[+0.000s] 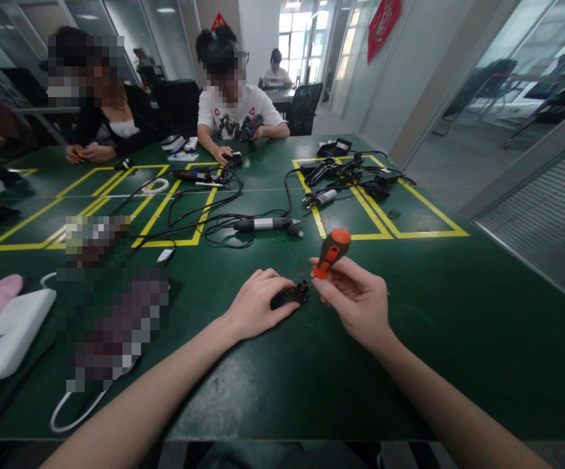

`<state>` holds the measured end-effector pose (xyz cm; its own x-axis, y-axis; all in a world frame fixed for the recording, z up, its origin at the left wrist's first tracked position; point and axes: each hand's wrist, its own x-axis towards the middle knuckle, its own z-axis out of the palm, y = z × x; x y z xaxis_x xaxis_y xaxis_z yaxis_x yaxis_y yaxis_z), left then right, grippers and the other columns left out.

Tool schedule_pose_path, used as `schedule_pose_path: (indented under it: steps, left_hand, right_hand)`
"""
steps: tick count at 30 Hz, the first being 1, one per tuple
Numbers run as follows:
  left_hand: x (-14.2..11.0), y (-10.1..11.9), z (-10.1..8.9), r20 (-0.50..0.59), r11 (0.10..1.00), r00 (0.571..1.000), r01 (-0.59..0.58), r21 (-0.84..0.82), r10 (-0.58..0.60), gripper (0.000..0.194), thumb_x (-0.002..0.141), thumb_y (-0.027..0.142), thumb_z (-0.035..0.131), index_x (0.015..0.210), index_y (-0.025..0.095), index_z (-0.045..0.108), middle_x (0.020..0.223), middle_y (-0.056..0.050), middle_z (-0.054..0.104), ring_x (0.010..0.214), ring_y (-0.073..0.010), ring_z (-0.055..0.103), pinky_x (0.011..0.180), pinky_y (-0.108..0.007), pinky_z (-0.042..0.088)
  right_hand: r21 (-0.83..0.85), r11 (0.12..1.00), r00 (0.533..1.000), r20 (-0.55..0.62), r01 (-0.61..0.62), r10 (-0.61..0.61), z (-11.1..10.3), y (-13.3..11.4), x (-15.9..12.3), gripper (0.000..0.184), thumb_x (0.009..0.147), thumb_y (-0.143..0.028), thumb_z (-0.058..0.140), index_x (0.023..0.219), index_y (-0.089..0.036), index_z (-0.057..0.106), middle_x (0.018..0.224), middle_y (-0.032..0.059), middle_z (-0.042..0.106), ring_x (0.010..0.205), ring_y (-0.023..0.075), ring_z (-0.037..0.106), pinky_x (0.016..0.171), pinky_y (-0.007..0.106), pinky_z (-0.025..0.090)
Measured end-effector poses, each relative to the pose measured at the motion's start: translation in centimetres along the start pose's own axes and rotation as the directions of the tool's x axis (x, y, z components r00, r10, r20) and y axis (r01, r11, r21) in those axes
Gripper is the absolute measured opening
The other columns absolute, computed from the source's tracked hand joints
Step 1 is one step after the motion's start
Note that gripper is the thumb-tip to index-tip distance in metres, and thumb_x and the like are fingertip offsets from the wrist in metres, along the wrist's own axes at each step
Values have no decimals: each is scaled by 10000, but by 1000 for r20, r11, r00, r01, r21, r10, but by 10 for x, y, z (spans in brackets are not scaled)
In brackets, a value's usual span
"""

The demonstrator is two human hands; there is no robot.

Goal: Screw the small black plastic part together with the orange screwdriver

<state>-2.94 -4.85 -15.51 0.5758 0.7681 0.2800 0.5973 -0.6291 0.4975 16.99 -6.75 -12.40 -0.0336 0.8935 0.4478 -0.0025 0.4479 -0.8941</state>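
While the left hand (260,303) pins a small black part (285,298) near the middle of the green table (478,326), thumb on the near side, fingers over the far side, the right hand (363,299) grasps an orange-and-dark screwdriver (332,253) just to the right. Screwdriver is tilted, butt end up, fingers and thumb low around the orange collar; blade can't be made out, nor whether it touches the part.

Black part: looks light, rigid, probably plastic, smooth enough to slip or roll under a push. Much of it is hidden by the fingers. Round open end at its right is exposed and looks like the delicate bit, so best hold is the body, left of that end, pressed onto the table. Screwdriver: likely light to moderate, stiff, thick handle with decent friction, sturdy. Collar hold suits fine control; wrapping the thick handle would suit force.

Farther off, a pen-shaped tool (265,224) and black cables (228,238) lie on the table, well apart from both hands.
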Motion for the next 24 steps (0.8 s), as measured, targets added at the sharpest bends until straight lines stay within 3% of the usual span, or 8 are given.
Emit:
schedule_pose_path:
  steps: [6, 8, 10, 13, 16, 20, 24]
  left_hand:
    - [1, -2, -1, 6, 1000, 1000, -3, -23, 3, 194, 952, 325, 693, 1101, 202, 703, 979, -54, 746, 942, -228, 660, 857, -375, 482]
    - [-1, -1, -1, 1, 1000, 1000, 5, -25, -5, 173, 938, 307, 695, 1079, 206, 700, 987, -52, 751, 958, -236, 661, 868, -385, 477]
    - [-5, 5, 0, -62, 998, 998, 19, -60, -23, 279, 908, 307, 705, 1169, 213, 674, 1107, -67, 746, 1030, -254, 658, 920, -408, 478]
    - [-16, 22, 0, -248, 982, 966, 31, -189, -78, 694, 867, 340, 690, 1508, 233, 448, 1477, -134, 571, 1245, -299, 590, 1053, -460, 462]
    - [-25, 38, -3, -360, 960, 925, 20, -281, -124, 567, 954, 305, 553, 1509, 282, 439, 1420, -106, 584, 1178, -264, 612, 1043, -443, 482]
    - [-29, 46, -10, -309, 958, 947, -1, -288, -92, 432, 1030, 214, 383, 1407, 287, 581, 1396, -76, 611, 1299, -268, 554, 1120, -444, 437]
    - [-29, 43, -14, -311, 986, 948, 12, -164, -63, 481, 1035, 193, 344, 1453, 280, 564, 1437, -73, 609, 1328, -278, 526, 1158, -462, 373]
  right_hand:
    - [97, 995, 999, -2, -39, 39, 1, 4, -3, 261, 922, -235, 667, 1182, -237, 670, 835, -2, 722, 518, 100, 608, 465, 244, 533]
    - [72, 997, 999, 32, -7, 4, 2, 5, -4, 287, 916, -169, 620, 1188, -247, 660, 848, -6, 713, 562, 109, 645, 512, 247, 554]
    - [6, 996, 992, 92, 84, -84, 4, 5, -6, 369, 881, -102, 579, 1207, -254, 663, 901, 9, 711, 628, 122, 674, 572, 264, 573]
    - [-130, 949, 942, 217, 287, -255, 8, 4, -10, 439, 826, -79, 582, 1215, -256, 682, 947, 36, 720, 662, 140, 656, 599, 288, 571]
    - [-239, 868, 885, 291, 436, -364, 13, 2, -11, 364, 854, -92, 587, 1152, -255, 718, 947, 55, 754, 716, 170, 674, 620, 308, 581]
    - [-296, 785, 829, 335, 544, -448, 17, 0, -12, 357, 885, -66, 570, 1133, -259, 739, 943, 60, 782, 857, 208, 731, 752, 342, 614]
    - [-312, 727, 785, 352, 612, -510, 20, -4, -16, 348, 857, -98, 599, 1147, -249, 720, 891, 53, 748, 773, 189, 692, 672, 312, 590]
